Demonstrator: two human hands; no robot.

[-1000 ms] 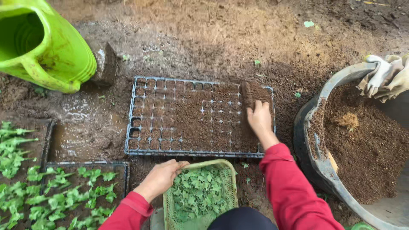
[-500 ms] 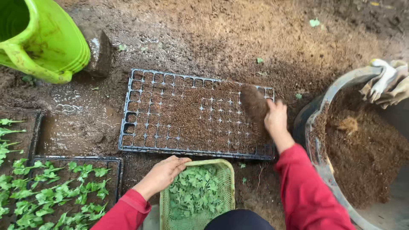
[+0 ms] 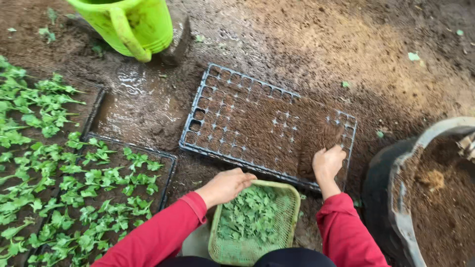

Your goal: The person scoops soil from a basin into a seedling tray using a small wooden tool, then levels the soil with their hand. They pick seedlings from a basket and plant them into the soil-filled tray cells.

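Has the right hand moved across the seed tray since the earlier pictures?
Yes. The right hand has come from the far right corner of the black seed tray toward its near right edge, closer to the person.

Outdoors, on bare brown earth ground (image 3: 346,44) in soft daylight.
Wet, glistening mud (image 3: 138,109) is at the left, drier crumbly soil is up right, and small green leaf scraps (image 3: 413,56) lie scattered about.

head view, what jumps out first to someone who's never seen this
The black seedling tray lies mid-frame on wet ground, mostly filled with dark soil, with the right hand pressed on the soil at its right end. The left hand rests on the rim of a green basket of small leafy seedlings just below. A bright green watering can stands top left.
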